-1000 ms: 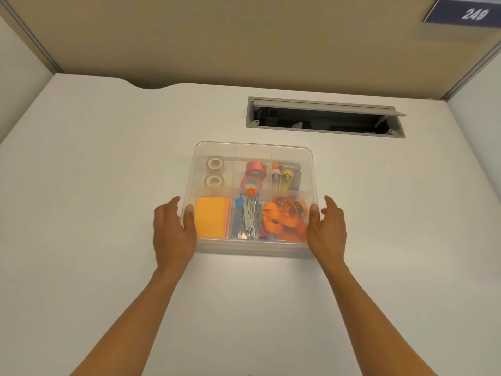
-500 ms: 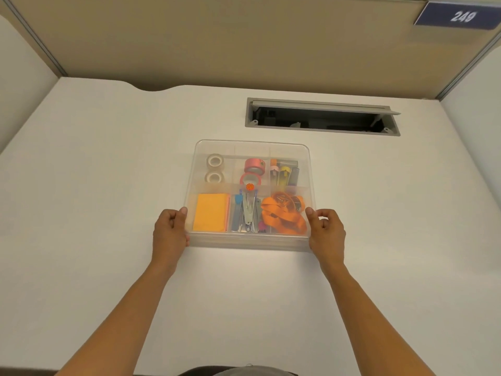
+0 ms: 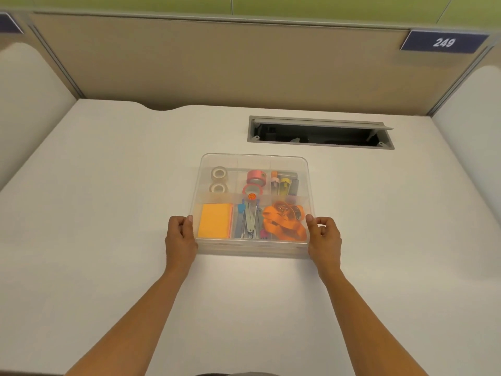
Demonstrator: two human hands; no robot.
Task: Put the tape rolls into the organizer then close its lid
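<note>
A clear plastic organizer (image 3: 254, 160) sits mid-desk with its transparent lid lying flat over the compartments. Two white tape rolls (image 3: 219, 180) lie in the back left compartment, and two pink tape rolls (image 3: 254, 181) in the back middle one. My left hand (image 3: 180, 237) grips the organizer's front left corner, thumb on the lid's edge. My right hand (image 3: 324, 236) holds the front right corner, fingers curled against the side.
Inside are also an orange notepad (image 3: 214, 224), a stapler and metal tools (image 3: 250, 221), an orange strap (image 3: 283, 222) and markers (image 3: 284, 184). An open cable slot (image 3: 320, 132) lies behind the organizer. Beige partition walls enclose the white desk (image 3: 108, 213).
Both hands curled from flat on the lid's front to gripping the organizer's front corners. The view has risen and shows more of the partition.
</note>
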